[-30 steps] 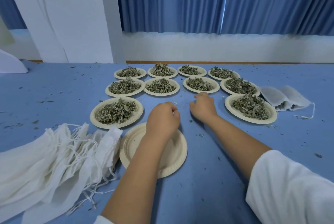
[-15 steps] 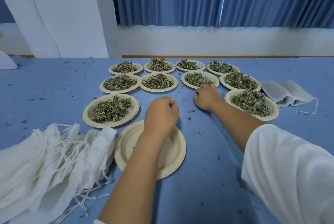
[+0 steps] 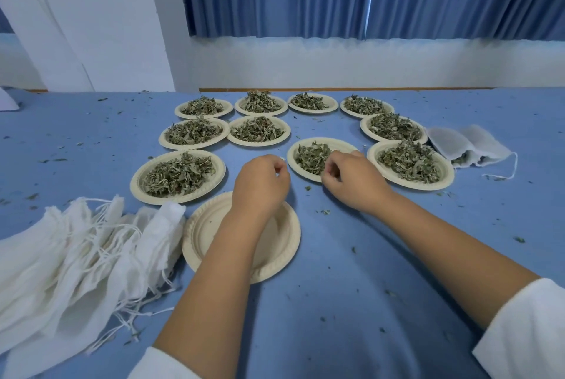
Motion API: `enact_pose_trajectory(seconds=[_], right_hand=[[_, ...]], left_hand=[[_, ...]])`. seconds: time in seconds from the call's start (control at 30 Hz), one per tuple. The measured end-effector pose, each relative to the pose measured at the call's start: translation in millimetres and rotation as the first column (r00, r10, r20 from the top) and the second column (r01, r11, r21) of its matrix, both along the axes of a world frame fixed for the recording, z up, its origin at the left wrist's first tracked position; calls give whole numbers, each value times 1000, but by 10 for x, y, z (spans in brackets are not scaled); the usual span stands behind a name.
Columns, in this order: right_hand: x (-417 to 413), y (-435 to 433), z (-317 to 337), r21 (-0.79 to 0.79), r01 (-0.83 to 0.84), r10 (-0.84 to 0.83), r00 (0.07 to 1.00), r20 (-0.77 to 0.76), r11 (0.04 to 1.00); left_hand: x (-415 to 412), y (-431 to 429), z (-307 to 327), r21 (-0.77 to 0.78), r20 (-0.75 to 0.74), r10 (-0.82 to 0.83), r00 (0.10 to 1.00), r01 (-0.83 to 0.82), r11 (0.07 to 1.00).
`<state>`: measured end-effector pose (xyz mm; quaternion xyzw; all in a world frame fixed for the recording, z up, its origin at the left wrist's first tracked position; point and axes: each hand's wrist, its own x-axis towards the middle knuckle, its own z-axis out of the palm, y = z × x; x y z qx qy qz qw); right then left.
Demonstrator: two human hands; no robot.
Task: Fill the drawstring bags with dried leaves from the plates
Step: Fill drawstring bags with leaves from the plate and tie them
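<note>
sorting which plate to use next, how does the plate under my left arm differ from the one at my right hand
The near plate is empty; the far plate holds a heap of dried leaves. The left arm crosses over the near plate; the right hand grips the far plate's near rim. Both are tan round plates with fluted rims.

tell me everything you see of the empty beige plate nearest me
The round beige paper-pulp plate lies flat on the blue table, nearest the person. Its rim is fluted, its well bare except a few leaf crumbs. The left forearm crosses above it, hiding the middle; contact cannot be told. Its left rim meets white drawstring bags.
</note>
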<state>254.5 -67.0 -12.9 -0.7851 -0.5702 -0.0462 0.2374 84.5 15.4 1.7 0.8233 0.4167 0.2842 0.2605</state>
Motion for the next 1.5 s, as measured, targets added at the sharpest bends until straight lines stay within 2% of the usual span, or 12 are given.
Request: enact_pose_trajectory(seconds=[0.2,0.5,0.7,0.9,1.03,1.2,1.33,1.5], right_hand=[[-175,-345,24,52,-60,62,998,-22,997],[-300,-587,145,39,-188,188,982,-4,981],[-189,-562,147,229,-130,159,981,-113,965],[-91,-536,145,300,-36,102,973,-208,953],[-138,-471,198,319,-15,84,975,-206,948],[-362,-229,299,215,-47,89,978,-191,975],[-699,76,395,111,-145,164,969,-185,983],[-1103,428,557,120,-251,265,956,-123,961]], left_hand=[[2,-56,-59,21,-59,-5,998,7,1000],[-6,-87,-115,26,-106,-32,994,35,999],[23,-120,-131,11,-198,-88,976,92,996],[29,-195,-107,-10,-197,-132,972,132,991],[27,-217,-75,-24,-225,-179,958,178,984],[-34,-162,-39,-1,-169,-118,979,120,993],[-135,-76,6,5,-132,-45,990,46,999],[-320,76,92,7,-36,126,991,-125,992]])
